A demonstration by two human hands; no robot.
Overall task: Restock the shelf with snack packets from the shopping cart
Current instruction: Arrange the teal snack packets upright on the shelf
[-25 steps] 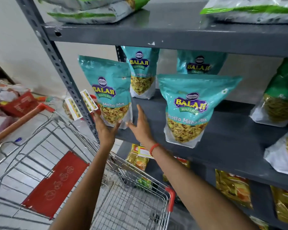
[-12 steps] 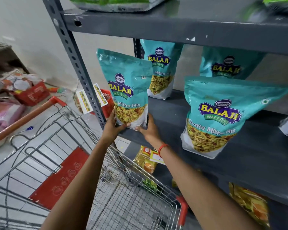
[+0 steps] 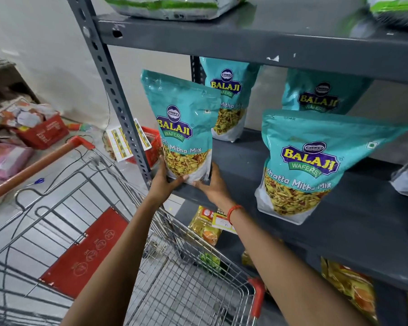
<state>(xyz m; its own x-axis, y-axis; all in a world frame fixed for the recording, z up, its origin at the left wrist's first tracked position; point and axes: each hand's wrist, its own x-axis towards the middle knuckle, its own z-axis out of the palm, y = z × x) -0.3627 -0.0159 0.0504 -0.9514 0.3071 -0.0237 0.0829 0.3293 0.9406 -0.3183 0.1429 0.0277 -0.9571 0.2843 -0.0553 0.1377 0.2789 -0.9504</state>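
Both hands are on the Balaji Khatta Mitha Mix packet (image 3: pixel 184 128) now, right at the front left corner of the grey shelf (image 3: pixel 362 231). A second ago the fingers were only reaching toward its base; half a second ago they closed in, and now the left hand (image 3: pixel 164 181) cups the bottom left corner with fingers wrapped under it, while the right hand (image 3: pixel 213 184) clamps the bottom right edge. The packet stands upright, its base at the shelf lip, beside the steel upright (image 3: pixel 118 102). That reads as squaring-up, not a fresh pick: this one is already shelved and being straightened. 3 more of the same teal packets stand on the shelf, 2 behind and 1 to the right. The shopping cart (image 3: pixel 174 278) below looks empty in what shows, so restocking seems nearly finished.
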